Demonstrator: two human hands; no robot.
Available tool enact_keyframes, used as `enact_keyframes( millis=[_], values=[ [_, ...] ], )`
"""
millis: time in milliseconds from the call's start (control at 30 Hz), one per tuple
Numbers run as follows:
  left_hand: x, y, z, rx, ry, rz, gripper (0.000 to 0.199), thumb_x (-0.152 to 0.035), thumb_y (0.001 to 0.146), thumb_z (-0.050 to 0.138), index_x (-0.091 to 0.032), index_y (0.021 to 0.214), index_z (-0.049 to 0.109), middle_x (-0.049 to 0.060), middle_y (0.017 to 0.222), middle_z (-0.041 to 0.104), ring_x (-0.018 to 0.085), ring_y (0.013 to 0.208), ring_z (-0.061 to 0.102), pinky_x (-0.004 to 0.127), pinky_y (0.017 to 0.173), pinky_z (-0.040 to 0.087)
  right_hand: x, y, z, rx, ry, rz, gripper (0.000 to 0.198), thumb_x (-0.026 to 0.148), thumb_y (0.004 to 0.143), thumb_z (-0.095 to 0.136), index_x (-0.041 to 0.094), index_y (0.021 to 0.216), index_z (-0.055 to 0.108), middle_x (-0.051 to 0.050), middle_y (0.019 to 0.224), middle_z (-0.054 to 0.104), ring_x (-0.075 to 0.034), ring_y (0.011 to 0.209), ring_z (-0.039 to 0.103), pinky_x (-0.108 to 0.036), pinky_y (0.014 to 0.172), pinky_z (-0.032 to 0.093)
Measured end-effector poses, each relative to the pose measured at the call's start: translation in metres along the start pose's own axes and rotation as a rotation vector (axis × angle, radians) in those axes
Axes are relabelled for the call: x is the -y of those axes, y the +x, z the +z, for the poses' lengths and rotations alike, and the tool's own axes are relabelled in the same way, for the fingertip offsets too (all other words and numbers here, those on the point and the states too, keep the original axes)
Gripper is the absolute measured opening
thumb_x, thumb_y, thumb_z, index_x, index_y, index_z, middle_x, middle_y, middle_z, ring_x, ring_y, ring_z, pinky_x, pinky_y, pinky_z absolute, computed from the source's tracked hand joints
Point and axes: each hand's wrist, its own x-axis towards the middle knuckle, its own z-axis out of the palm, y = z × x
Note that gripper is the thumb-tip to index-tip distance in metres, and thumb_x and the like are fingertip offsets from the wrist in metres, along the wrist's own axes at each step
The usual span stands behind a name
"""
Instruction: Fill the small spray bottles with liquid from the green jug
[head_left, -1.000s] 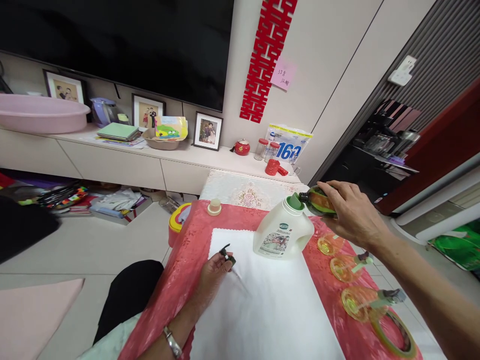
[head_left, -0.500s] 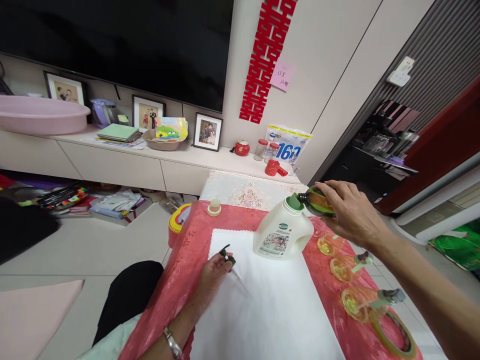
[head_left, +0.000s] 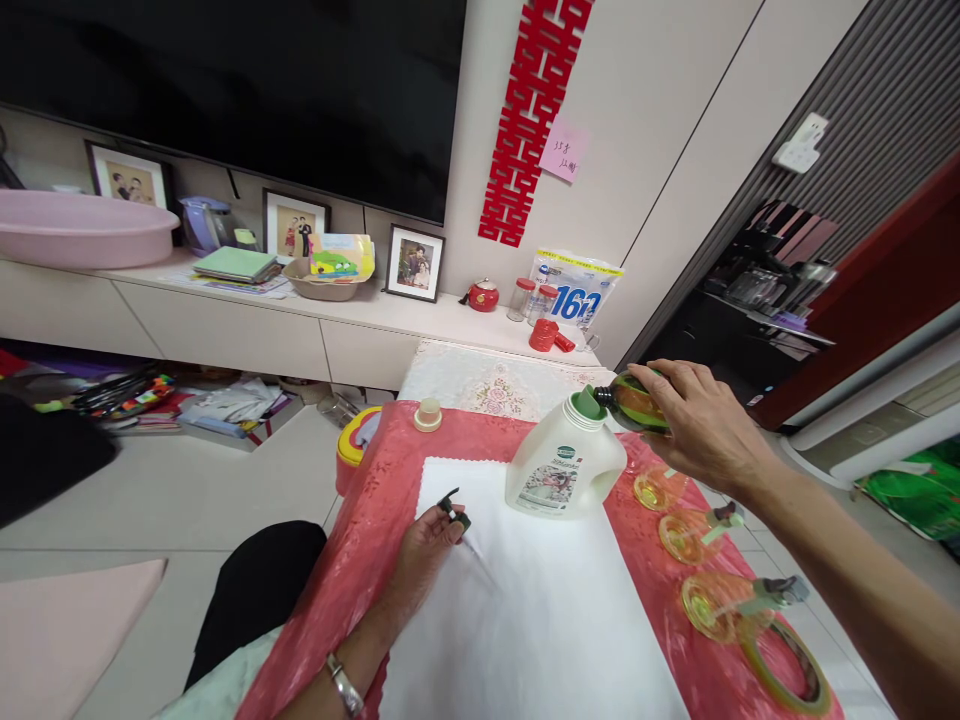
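Note:
My right hand (head_left: 697, 415) is wrapped round a dark green bottle (head_left: 636, 402), tipped on its side. The bottle's black neck rests at the green spout of a white detergent jug (head_left: 566, 462), which stands upright on a white sheet (head_left: 555, 600). Whether liquid flows is hidden inside the spout. Over the sheet's left part, my left hand (head_left: 426, 548) pinches a black pump head (head_left: 454, 515), its thin clear tube pointing down to the right. A cream cap (head_left: 428, 414) sits on the red table cover (head_left: 360, 500) at the far left corner.
Several yellowish glass bottles with pump tops (head_left: 709, 603) line the table's right side, near a roll of tape (head_left: 787, 665). Behind is a low cabinet with red-lidded jars (head_left: 523, 300), a red pot (head_left: 482, 295) and photo frames (head_left: 414, 263). A yellow-rimmed bin (head_left: 351, 445) stands left of the table.

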Motion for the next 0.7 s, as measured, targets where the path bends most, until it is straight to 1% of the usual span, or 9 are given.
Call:
enact_keyframes(
  millis=[267, 533, 700],
  values=[
    [-0.0005, 0.0004, -0.0007, 0.008, 0.03, -0.002, 0.049, -0.045, 0.055, 0.092, -0.015, 0.09, 0.077, 0.002, 0.077, 0.067, 0.013, 0.069, 0.056, 0.026, 0.069, 0.046, -0.0009, 0.0021, -0.0024, 0.013, -0.023, -0.009, 0.071, 0.028, 0.081, 0.06, 0.018, 0.149, 0.044, -0.013, 0.137, 0.048, -0.029, 0.119, 0.046, -0.033, 0.078, 0.041],
    [0.0075, 0.0044, -0.0048, 0.022, 0.017, 0.017, 0.05, -0.047, 0.056, 0.092, -0.014, 0.091, 0.077, 0.003, 0.077, 0.067, 0.014, 0.07, 0.056, 0.027, 0.069, 0.045, -0.0008, 0.0042, -0.0046, 0.037, -0.041, -0.017, 0.068, 0.028, 0.083, 0.062, 0.019, 0.149, 0.045, -0.011, 0.138, 0.047, -0.027, 0.12, 0.045, -0.034, 0.08, 0.041],
    [0.007, 0.0037, -0.0043, 0.023, 0.025, 0.012, 0.05, -0.047, 0.056, 0.092, -0.015, 0.091, 0.077, 0.002, 0.076, 0.066, 0.014, 0.071, 0.056, 0.026, 0.069, 0.045, -0.0013, 0.0056, -0.0058, 0.042, -0.046, -0.021, 0.069, 0.027, 0.082, 0.063, 0.019, 0.148, 0.045, -0.011, 0.138, 0.047, -0.027, 0.12, 0.045, -0.034, 0.08, 0.04]
  ],
)
